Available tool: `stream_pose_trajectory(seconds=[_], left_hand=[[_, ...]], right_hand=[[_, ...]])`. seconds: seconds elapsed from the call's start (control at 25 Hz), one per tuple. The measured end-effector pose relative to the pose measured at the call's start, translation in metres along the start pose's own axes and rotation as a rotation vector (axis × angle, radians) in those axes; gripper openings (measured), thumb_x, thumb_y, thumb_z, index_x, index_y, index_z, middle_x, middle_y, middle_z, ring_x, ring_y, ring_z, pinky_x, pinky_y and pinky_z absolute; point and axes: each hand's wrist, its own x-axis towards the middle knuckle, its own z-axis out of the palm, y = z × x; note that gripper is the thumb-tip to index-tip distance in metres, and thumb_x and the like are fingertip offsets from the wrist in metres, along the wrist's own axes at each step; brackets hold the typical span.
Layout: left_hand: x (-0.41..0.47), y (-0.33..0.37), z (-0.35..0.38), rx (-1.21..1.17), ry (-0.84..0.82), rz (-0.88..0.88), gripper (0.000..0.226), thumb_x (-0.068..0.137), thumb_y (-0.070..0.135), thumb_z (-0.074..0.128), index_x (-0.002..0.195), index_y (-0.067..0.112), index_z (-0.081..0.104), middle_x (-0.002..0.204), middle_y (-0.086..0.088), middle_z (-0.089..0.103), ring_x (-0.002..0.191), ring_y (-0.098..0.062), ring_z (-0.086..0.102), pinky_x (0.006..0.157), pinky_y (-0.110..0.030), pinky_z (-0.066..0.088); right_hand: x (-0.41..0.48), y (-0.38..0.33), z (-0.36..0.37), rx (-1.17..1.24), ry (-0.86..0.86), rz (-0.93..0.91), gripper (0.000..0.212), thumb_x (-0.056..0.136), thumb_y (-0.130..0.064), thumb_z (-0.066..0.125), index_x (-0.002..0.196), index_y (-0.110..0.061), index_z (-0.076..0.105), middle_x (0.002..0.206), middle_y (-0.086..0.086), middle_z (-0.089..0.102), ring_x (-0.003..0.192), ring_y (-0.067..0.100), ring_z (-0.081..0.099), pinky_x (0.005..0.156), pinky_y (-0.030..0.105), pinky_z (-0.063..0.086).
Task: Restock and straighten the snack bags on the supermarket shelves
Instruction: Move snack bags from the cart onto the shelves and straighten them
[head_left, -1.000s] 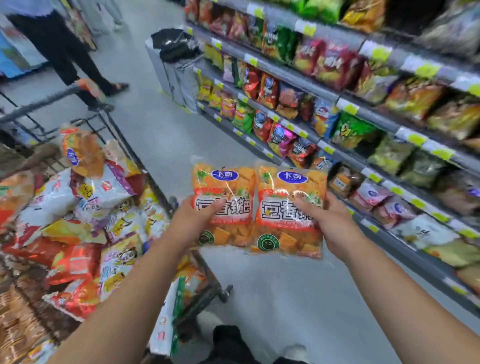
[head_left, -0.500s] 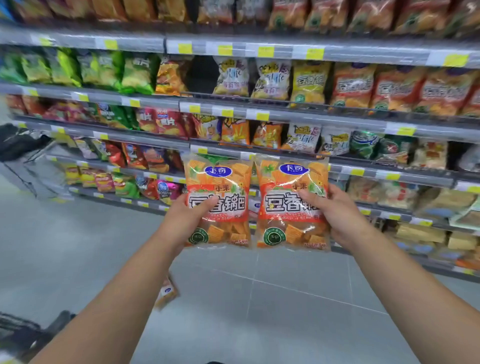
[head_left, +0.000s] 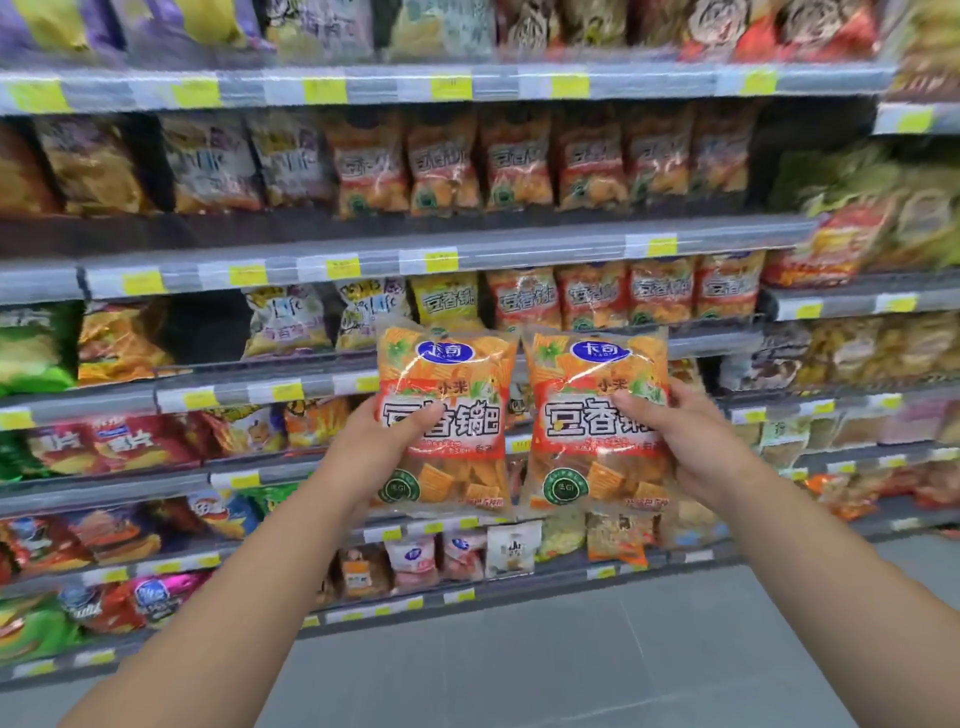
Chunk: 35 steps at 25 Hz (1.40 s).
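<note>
Hands hold one orange-and-red plastic snack bag each: left hand (head_left: 384, 447) pinches the left bag (head_left: 467, 364), right hand (head_left: 691, 441) the right bag (head_left: 592, 467), thumbs in front, upright, side by side. Likely light, crinkly, slippery, with brittle contents; side grips suit. Beyond, matching bags (head_left: 592, 296) line the grey metal shelf (head_left: 519, 254).

Grey tiled floor (head_left: 545, 654) and yellow price tags (head_left: 440, 260).

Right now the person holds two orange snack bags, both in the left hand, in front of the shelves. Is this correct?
No, not both in one hand. The head view shows the left hand gripping the left bag and the right hand gripping the right bag, in front of the shelves.
</note>
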Motion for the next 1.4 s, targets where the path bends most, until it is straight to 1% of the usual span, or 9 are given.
stream_pose_trajectory(seconds=[0.08, 0.2, 0.36, 0.52, 0.72, 1.08, 1.24, 1.32, 1.4], left_hand=[[0.029, 0.02, 0.005, 0.0, -0.028, 0.041, 0.031, 0.074, 0.053, 0.074, 0.094, 0.038, 0.056, 0.099, 0.013, 0.068, 0.088, -0.009, 0.066, 0.07, -0.026, 0.048], [0.062, 0.048, 0.017, 0.013, -0.032, 0.075, 0.051, 0.063, 0.06, 0.076, 0.101, 0.032, 0.058, 0.103, 0.009, 0.071, 0.094, -0.017, 0.069, 0.08, -0.034, 0.052], [0.104, 0.084, 0.046, 0.046, -0.045, 0.13, 0.041, 0.073, 0.058, 0.072, 0.103, 0.036, 0.054, 0.094, 0.016, 0.066, 0.087, -0.008, 0.063, 0.081, -0.031, 0.045], [0.138, 0.12, 0.089, 0.049, -0.043, 0.162, 0.084, 0.046, 0.077, 0.075, 0.115, 0.03, 0.062, 0.103, 0.007, 0.074, 0.093, -0.021, 0.07, 0.094, -0.048, 0.052], [0.187, 0.161, 0.171, 0.031, -0.024, 0.168, 0.045, 0.077, 0.055, 0.073, 0.109, 0.026, 0.064, 0.093, 0.005, 0.075, 0.082, -0.019, 0.071, 0.086, -0.041, 0.055], [0.251, 0.213, 0.286, -0.017, -0.032, 0.172, 0.043, 0.074, 0.057, 0.076, 0.102, 0.026, 0.067, 0.093, 0.006, 0.077, 0.089, -0.021, 0.073, 0.093, -0.045, 0.053], [0.278, 0.23, 0.31, 0.009, -0.021, 0.122, 0.07, 0.071, 0.065, 0.072, 0.117, 0.017, 0.054, 0.09, 0.004, 0.065, 0.101, -0.018, 0.058, 0.103, -0.044, 0.04], [0.299, 0.238, 0.32, 0.036, -0.044, 0.087, 0.116, 0.047, 0.081, 0.073, 0.135, 0.008, 0.048, 0.101, 0.0, 0.065, 0.109, -0.022, 0.058, 0.107, -0.048, 0.039], [0.326, 0.243, 0.327, 0.083, -0.034, 0.09, 0.143, 0.023, 0.091, 0.068, 0.138, 0.009, 0.047, 0.113, -0.004, 0.067, 0.113, -0.026, 0.06, 0.105, -0.051, 0.042]], right_hand=[[0.019, -0.018, -0.002, 0.014, 0.024, -0.036, 0.054, 0.069, -0.022, 0.077, 0.118, -0.013, 0.057, 0.097, 0.008, 0.076, 0.084, 0.03, 0.073, 0.06, 0.047, 0.061], [0.047, -0.041, -0.007, 0.041, 0.055, -0.072, 0.068, 0.067, -0.023, 0.079, 0.128, -0.01, 0.051, 0.101, 0.01, 0.074, 0.085, 0.031, 0.073, 0.06, 0.044, 0.06], [0.088, -0.076, -0.028, 0.034, 0.068, -0.1, 0.074, 0.065, -0.025, 0.08, 0.131, -0.012, 0.048, 0.106, 0.011, 0.074, 0.087, 0.031, 0.073, 0.061, 0.044, 0.06], [0.127, -0.112, -0.066, 0.025, 0.069, -0.139, 0.058, 0.067, -0.025, 0.077, 0.12, -0.014, 0.057, 0.1, 0.008, 0.075, 0.087, 0.028, 0.073, 0.065, 0.043, 0.06], [0.177, -0.154, -0.141, 0.016, 0.069, -0.163, 0.041, 0.078, -0.024, 0.074, 0.115, -0.013, 0.059, 0.095, 0.007, 0.076, 0.083, 0.026, 0.074, 0.055, 0.034, 0.058], [0.254, -0.21, -0.238, -0.036, 0.098, -0.197, 0.037, 0.081, -0.024, 0.074, 0.114, -0.013, 0.06, 0.092, 0.007, 0.076, 0.072, 0.023, 0.073, 0.053, 0.037, 0.059], [0.29, -0.221, -0.252, 0.005, 0.055, -0.172, 0.029, 0.085, -0.024, 0.07, 0.109, -0.009, 0.064, 0.09, 0.009, 0.076, 0.07, 0.022, 0.073, 0.052, 0.032, 0.056], [0.312, -0.229, -0.256, -0.002, 0.046, -0.167, 0.03, 0.085, -0.027, 0.069, 0.11, -0.01, 0.065, 0.092, 0.009, 0.076, 0.072, 0.022, 0.073, 0.053, 0.032, 0.057], [0.333, -0.237, -0.263, -0.016, 0.045, -0.162, 0.033, 0.084, -0.029, 0.069, 0.111, -0.011, 0.065, 0.094, 0.01, 0.075, 0.075, 0.023, 0.074, 0.055, 0.034, 0.057]])
